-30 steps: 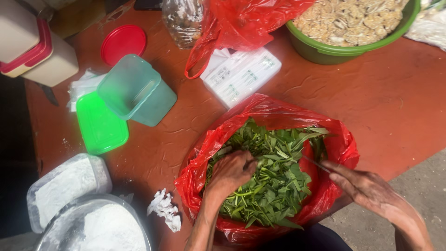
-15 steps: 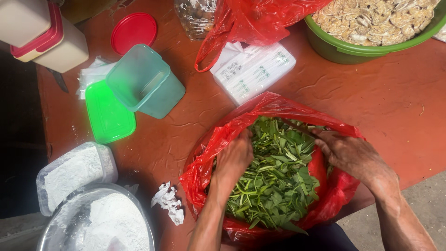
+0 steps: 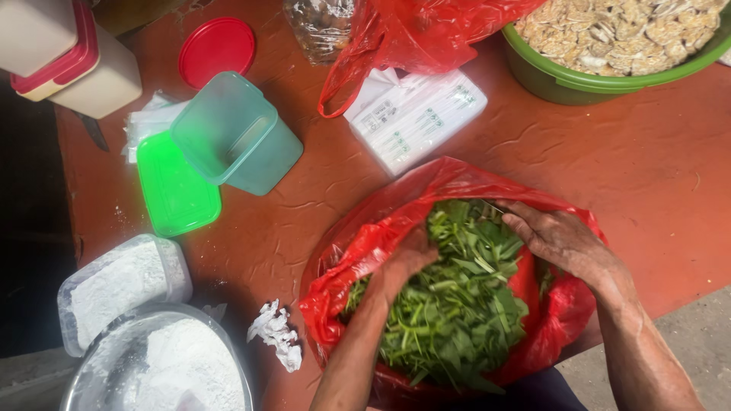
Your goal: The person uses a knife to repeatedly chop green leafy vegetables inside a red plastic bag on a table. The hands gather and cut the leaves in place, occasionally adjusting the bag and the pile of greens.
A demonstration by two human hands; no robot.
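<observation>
1. Left hand (image 3: pixel 403 262): fingers curled down into the leafy greens (image 3: pixel 449 304), apparently gripping a bunch; the grip itself is hidden by leaves.
2. Right hand (image 3: pixel 560 240): fingers spread flat and open, resting on the greens' far right edge, holding nothing.
3. The greens lie between both hands, inside the red plastic bag (image 3: pixel 381 236) on the desk (image 3: pixel 647 167).
4. Beyond the fingers: a white packet (image 3: pixel 415 114); further left, a teal container (image 3: pixel 232 137).

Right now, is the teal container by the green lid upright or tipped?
Tipped. The teal container lies on its side on the table, mouth facing the camera, beside the green lid.
</observation>
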